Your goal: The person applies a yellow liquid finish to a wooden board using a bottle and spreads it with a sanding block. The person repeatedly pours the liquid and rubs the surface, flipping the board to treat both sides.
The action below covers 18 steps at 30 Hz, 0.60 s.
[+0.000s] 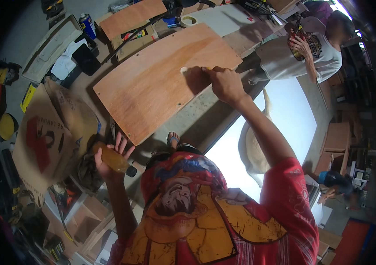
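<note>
A reddish-brown plywood panel point(152, 84) lies at a slant on the workbench before me, with small dark holes near its edges. My right hand point(225, 84) is closed over the panel's right part, fingers bent together; what they hold, if anything, is too small to make out. A small pale round spot point(183, 70) shows on the wood just left of those fingers. Below the panel's near left corner, my left hand point(110, 157) holds a bottle of amber liquid point(114, 160). The bottle lies tilted across the palm, its black cap pointing down to the right, several fingers spread.
A cardboard box point(49, 137) stands at the left. Beyond the panel lie a tape roll point(188, 20), a blue spray can point(87, 25) and an open tool case point(52, 48). A tan dog point(255, 148) is at a white sheet point(291, 115). A co-worker point(302, 51) holds something red.
</note>
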Each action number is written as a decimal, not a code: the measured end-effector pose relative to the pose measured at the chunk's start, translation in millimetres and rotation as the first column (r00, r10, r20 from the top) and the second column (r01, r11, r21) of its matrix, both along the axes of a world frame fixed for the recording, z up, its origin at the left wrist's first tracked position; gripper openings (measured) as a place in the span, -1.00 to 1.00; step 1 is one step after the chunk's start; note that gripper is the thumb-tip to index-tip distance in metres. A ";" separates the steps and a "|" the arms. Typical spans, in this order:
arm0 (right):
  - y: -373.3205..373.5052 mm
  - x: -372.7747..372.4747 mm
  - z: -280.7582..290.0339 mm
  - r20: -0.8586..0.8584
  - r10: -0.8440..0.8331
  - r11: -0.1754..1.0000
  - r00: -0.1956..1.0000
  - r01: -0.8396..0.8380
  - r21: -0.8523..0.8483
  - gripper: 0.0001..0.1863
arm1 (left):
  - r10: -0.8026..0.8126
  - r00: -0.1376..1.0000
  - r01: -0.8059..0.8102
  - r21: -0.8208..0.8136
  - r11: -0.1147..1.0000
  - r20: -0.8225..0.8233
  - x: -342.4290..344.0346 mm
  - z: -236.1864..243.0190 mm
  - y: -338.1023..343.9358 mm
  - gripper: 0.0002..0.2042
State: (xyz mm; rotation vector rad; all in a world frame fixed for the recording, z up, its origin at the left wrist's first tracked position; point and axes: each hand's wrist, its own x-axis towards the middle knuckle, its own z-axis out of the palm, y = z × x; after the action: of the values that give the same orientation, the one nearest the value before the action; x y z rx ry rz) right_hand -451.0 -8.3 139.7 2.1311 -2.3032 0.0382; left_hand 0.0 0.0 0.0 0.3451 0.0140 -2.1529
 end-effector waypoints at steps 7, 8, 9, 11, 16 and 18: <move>48.9 62.8 -3.0 0.094 0.203 0.979 0.975 -0.202 -0.019 -0.42 | 0.002 0.999 -0.002 0.021 1.000 0.041 2.6 -2.5 -3.9 -0.65; 54.3 73.0 -0.5 0.105 0.213 0.975 0.971 -0.218 0.040 -0.41 | -0.002 0.999 0.001 0.015 1.000 0.041 5.0 -2.2 -6.2 -0.64; 53.3 71.2 6.1 0.119 0.202 0.976 0.972 -0.210 0.059 -0.45 | -0.005 0.999 0.005 0.005 1.000 0.037 4.7 -2.8 -9.7 -0.64; 55.4 63.8 16.0 0.172 0.269 0.962 0.947 -0.274 0.004 -0.54 | -0.010 0.999 0.010 0.003 1.000 0.038 7.4 -1.5 -8.0 -0.64; 22.7 51.7 2.9 0.031 -0.085 0.988 0.996 0.088 -0.131 -0.49 | -0.051 0.998 0.052 -0.038 0.998 0.031 11.9 -0.7 -8.9 -0.65; 48.8 78.3 -10.4 -0.008 0.046 0.993 0.999 -0.046 -0.112 -0.51 | -0.063 0.998 0.062 -0.022 0.998 -0.016 13.5 0.3 -2.3 -0.65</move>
State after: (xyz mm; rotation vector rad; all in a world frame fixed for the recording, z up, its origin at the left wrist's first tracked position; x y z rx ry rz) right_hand -372.7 40.5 129.3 2.1262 -2.1924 0.1578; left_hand 13.5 -2.3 0.3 0.3187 -0.0101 -2.2164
